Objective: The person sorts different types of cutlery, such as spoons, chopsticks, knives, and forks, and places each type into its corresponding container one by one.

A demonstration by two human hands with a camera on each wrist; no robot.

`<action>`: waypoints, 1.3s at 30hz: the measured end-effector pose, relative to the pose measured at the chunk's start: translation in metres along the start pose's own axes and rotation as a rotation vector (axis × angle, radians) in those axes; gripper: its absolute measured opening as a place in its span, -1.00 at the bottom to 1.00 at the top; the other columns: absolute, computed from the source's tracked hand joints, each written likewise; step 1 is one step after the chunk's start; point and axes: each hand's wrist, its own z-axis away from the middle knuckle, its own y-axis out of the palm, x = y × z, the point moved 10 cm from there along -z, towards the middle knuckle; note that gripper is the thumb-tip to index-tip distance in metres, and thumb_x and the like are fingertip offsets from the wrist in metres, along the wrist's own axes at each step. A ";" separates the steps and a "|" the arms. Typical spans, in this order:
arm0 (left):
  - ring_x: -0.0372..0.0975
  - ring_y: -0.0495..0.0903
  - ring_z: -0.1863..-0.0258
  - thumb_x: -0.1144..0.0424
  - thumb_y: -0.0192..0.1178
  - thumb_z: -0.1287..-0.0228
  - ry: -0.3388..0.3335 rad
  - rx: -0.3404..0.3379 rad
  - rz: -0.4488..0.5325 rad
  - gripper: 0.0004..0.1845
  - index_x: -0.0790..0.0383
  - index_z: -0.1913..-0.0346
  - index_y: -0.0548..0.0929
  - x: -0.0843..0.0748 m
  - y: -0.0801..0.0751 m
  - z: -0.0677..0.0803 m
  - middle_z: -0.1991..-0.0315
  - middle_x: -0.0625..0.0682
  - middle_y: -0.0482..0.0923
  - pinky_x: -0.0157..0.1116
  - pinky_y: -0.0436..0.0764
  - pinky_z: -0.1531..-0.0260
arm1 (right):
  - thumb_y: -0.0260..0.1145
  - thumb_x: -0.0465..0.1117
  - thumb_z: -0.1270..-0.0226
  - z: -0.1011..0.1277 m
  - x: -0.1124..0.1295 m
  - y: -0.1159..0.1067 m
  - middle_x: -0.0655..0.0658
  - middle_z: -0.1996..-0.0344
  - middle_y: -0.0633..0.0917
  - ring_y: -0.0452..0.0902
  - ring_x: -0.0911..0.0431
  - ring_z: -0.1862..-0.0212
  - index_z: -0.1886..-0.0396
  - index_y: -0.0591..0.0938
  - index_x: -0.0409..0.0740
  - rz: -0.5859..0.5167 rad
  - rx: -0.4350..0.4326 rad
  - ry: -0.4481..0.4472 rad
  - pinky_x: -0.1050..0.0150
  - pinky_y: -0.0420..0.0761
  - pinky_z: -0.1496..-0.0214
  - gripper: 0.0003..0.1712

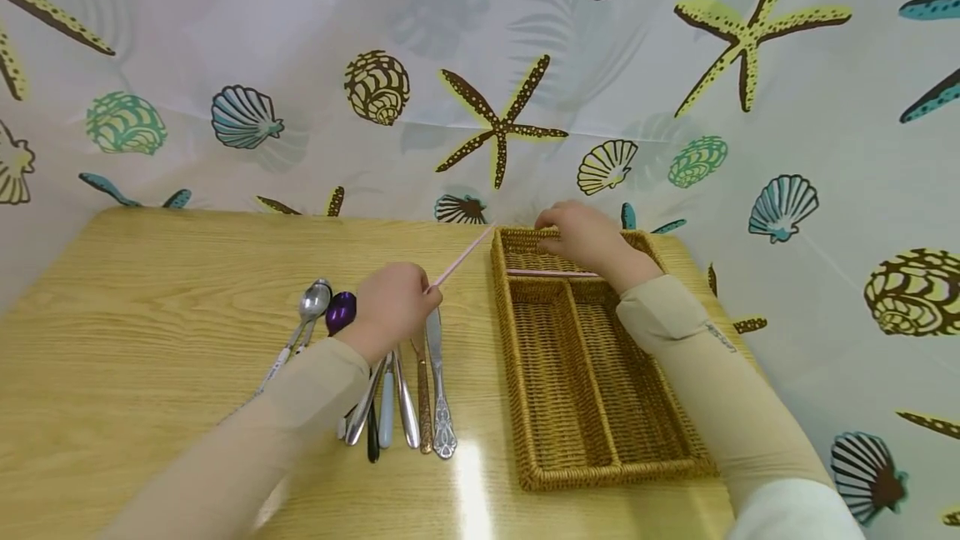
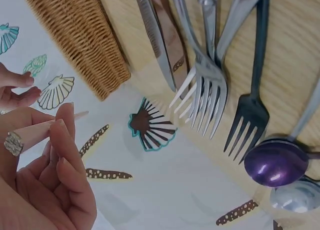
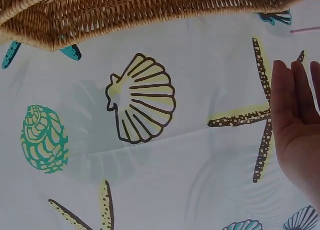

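My left hand (image 1: pixel 393 307) pinches a thin pink chopstick (image 1: pixel 465 257) above the cutlery; its tip points up toward the basket's far left corner. An ornate silvery end of that chopstick shows in the left wrist view, beside the thumb and fingers. A second pink chopstick (image 1: pixel 551 272) lies crosswise in the far compartment of the wicker basket (image 1: pixel 512 357). Over that compartment hovers my right hand (image 1: pixel 588 240), fingers loosely bent and nothing visible in them. In the right wrist view, its fingers (image 3: pixel 287 95) look fairly straight beside the basket.
Left of the basket lie a silver knife (image 1: pixel 437 382), a bronze-coloured knife (image 1: pixel 423 407), several forks including a black fork (image 2: pixel 250 113), a purple spoon (image 2: pixel 277 162) and silver spoons (image 1: pixel 315 300). A shell-patterned cloth (image 1: pixel 300 32) hangs behind the wooden table (image 1: pixel 150 298).
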 end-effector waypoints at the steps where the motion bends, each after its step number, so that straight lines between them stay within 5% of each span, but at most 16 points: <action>1: -0.29 0.16 0.80 0.18 0.07 -0.23 -0.001 -0.007 0.004 -0.60 0.10 0.77 0.37 0.001 -0.003 -0.001 0.82 -0.10 0.23 -0.41 0.09 0.80 | 0.28 -0.12 -0.27 0.001 0.003 -0.002 -0.16 0.01 0.63 0.51 -0.06 -0.06 -0.03 0.59 -0.14 0.004 -0.002 -0.005 0.03 0.52 -0.04 -0.64; 6: -0.24 0.33 0.74 0.18 0.08 -0.29 0.014 -0.044 -0.037 -0.73 0.19 0.51 0.64 0.001 -0.011 -0.005 0.70 -0.02 0.50 -0.38 0.22 0.76 | 0.29 -0.12 -0.25 0.004 0.018 -0.010 -0.18 -0.07 0.58 0.45 -0.08 -0.14 -0.07 0.55 -0.14 0.019 -0.025 -0.040 0.03 0.50 -0.09 -0.59; 12: -0.21 0.49 0.64 0.18 0.08 -0.35 0.068 -0.076 -0.087 -0.78 0.23 0.26 0.67 -0.009 -0.018 -0.004 0.52 0.02 0.63 -0.33 0.40 0.67 | 0.32 -0.13 -0.23 0.009 0.046 -0.020 -0.17 -0.10 0.55 0.43 -0.07 -0.16 -0.14 0.50 -0.14 0.032 -0.085 -0.127 0.05 0.51 -0.08 -0.51; 18: -0.20 0.55 0.58 0.18 0.06 -0.37 0.148 -0.132 -0.124 -0.78 0.23 0.23 0.66 -0.023 -0.020 -0.002 0.48 0.02 0.64 -0.25 0.53 0.52 | 0.35 -0.16 -0.18 0.014 0.074 -0.020 -0.14 0.07 0.62 0.50 -0.03 0.00 0.00 0.58 -0.12 0.077 -0.128 -0.230 0.12 0.57 0.11 -0.63; 27: -0.18 0.61 0.47 0.15 0.05 -0.38 0.197 -0.192 -0.122 -0.79 0.15 0.21 0.66 -0.039 -0.021 0.002 0.44 -0.02 0.66 -0.15 0.51 0.26 | 0.33 -0.16 -0.20 0.017 0.091 -0.009 -0.09 0.26 0.66 0.54 0.05 0.22 0.14 0.65 -0.12 0.087 -0.079 -0.272 0.17 0.57 0.22 -0.76; 39: -0.18 0.61 0.46 0.16 0.11 -0.33 0.275 -0.238 -0.057 -0.82 0.16 0.22 0.67 -0.046 -0.017 0.010 0.44 -0.03 0.67 -0.13 0.49 0.27 | 0.30 -0.22 -0.23 0.025 0.101 -0.008 0.01 0.43 0.71 0.62 0.13 0.38 0.38 0.71 -0.04 0.147 -0.122 -0.325 0.22 0.60 0.28 -0.93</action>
